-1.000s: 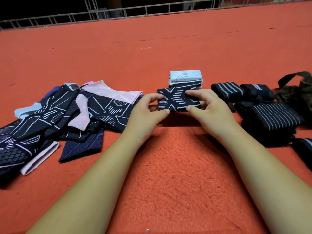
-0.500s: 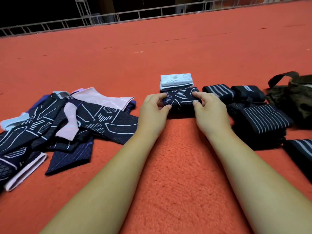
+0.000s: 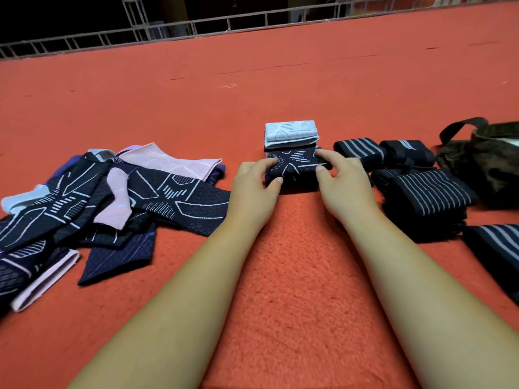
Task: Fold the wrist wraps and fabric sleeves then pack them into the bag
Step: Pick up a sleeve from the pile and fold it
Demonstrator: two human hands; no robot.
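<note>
Folded dark sleeve (image 3: pixel 295 167) is pinched at both ends by left hand (image 3: pixel 252 186) and right hand (image 3: pixel 345 182), long axis crosswise, just before pale folded sleeve (image 3: pixel 290 133); bag (image 3: pixel 488 164) lies rightward, nearer right hand.

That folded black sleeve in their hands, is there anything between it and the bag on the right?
Yes. The left hand and right hand grip the folded black sleeve; the camouflage bag lies far right. Folded striped wrist wraps sit on the carpet between them, so the sleeve would likely need lifting over.
</note>
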